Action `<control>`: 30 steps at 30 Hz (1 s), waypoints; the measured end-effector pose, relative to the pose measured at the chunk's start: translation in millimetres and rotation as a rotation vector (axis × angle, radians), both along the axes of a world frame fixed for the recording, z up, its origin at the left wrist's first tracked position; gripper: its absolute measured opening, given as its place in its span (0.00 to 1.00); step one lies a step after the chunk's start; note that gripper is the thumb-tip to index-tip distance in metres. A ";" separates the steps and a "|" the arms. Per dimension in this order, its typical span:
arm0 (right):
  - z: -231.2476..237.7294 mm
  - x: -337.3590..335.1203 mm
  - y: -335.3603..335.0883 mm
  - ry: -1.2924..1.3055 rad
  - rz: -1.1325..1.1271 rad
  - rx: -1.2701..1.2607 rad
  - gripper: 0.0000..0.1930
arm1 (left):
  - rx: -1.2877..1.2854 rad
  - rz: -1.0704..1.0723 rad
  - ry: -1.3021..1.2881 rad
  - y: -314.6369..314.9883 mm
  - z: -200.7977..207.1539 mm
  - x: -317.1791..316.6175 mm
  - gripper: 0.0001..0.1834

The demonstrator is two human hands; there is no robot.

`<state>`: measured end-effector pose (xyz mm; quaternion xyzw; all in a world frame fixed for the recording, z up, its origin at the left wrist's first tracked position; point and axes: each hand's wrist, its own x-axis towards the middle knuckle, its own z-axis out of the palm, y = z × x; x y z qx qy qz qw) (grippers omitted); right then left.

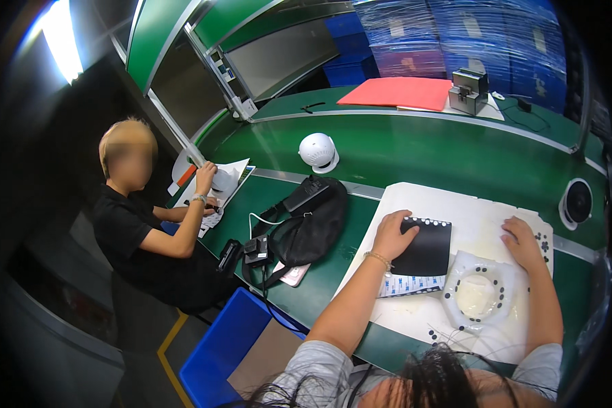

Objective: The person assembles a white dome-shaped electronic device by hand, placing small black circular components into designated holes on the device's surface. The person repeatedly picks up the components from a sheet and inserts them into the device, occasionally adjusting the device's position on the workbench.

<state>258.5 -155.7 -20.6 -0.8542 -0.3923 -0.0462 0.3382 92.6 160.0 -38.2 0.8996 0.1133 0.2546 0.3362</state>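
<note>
My left hand (392,238) lies on the left edge of a black sheet (425,248), fingers stretched out and thumb resting on its surface. White dots run along the sheet's far edge. Under its near edge a white-and-blue printed backing strip (415,284) shows. My right hand (521,243) rests on the white board (387,204), fingers apart and slightly bent, close to small black round pads (542,246). Nothing shows in it. Between my forearms is a translucent white ring-shaped piece (451,296) with several black pads around its opening.
A black bag (323,228) and a small black device (257,251) lie left on the green table. White round cameras (318,151) stand on the green conveyor. A co-worker (143,197) sits at the left. A blue bin (217,347) stands below the table edge.
</note>
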 end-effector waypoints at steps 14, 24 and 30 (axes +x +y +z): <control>-6.2 1.3 -2.3 0.008 -0.018 -0.021 0.13 | -0.032 -0.014 0.004 -1.4 -0.4 -3.2 0.28; -5.9 0.8 -7.5 -0.001 -0.011 -0.017 0.14 | -0.029 -0.045 -0.085 -0.3 -9.0 -0.1 0.28; -12.4 -0.3 13.5 -0.170 0.066 -0.002 0.16 | 0.395 0.073 -0.085 55.3 28.9 30.4 0.30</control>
